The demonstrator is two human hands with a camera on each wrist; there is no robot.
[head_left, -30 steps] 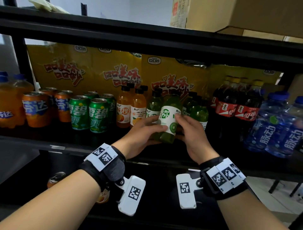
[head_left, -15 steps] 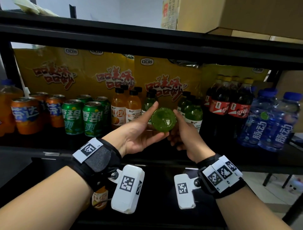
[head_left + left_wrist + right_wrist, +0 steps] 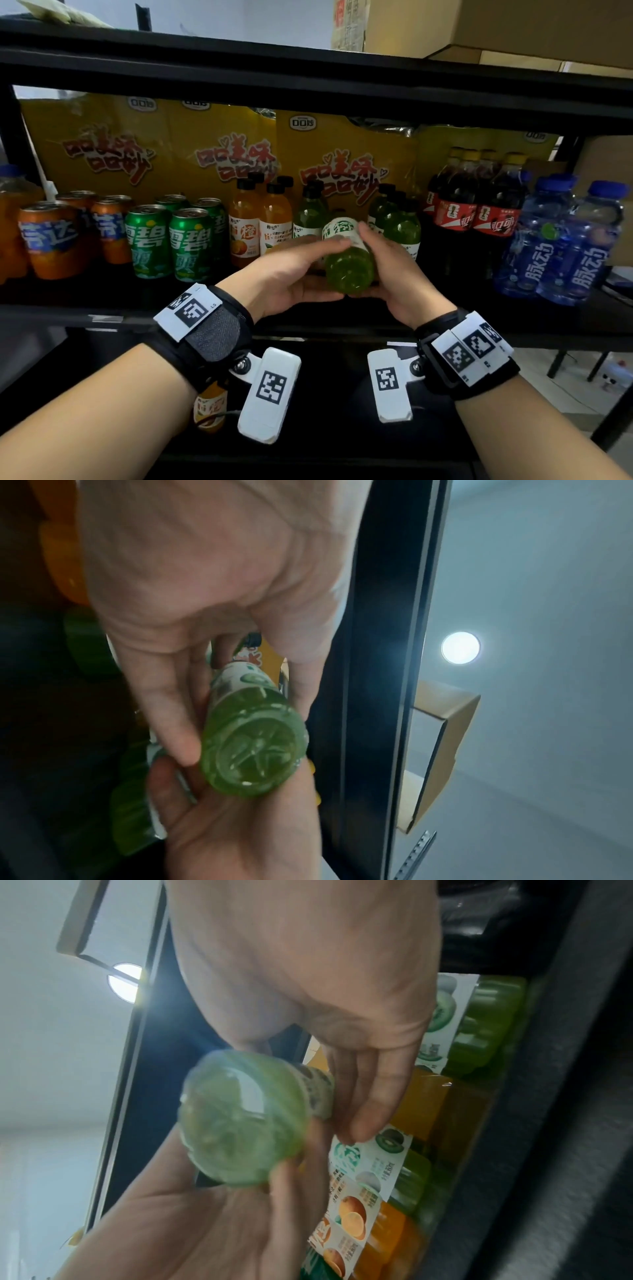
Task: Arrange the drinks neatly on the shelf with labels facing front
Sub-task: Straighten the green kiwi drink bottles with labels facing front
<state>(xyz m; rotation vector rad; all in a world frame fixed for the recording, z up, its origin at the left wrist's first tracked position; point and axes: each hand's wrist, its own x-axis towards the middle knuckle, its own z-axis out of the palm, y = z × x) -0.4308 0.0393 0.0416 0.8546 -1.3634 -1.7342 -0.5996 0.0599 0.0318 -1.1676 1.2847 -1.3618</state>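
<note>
Between the orange-juice bottles and the standing green bottles, seen from the head camera, you have both hands on one green kiwi-drink plastic bottle with a white label (image 3: pixel 347 255), tipped back with its base toward you, above the black metal shelf (image 3: pixel 102 310). Your left hand (image 3: pixel 291 274) cradles it from below and your right hand (image 3: pixel 394 270) wraps its far side. Most rows already look upright and label-forward; this bottle still needs standing. The slot behind it looks narrow, with neighbours close either side.

From the left wrist, your left fingers (image 3: pixel 164 712) curl along the bottle's side, its ribbed base (image 3: pixel 255 748) exposed, the black shelf beam (image 3: pixel 387 642) just beside.

From the right wrist, your right fingers (image 3: pixel 366 1096) sit against the label, and kiwi and orange labels (image 3: pixel 369 1153) lie just beyond.
</note>
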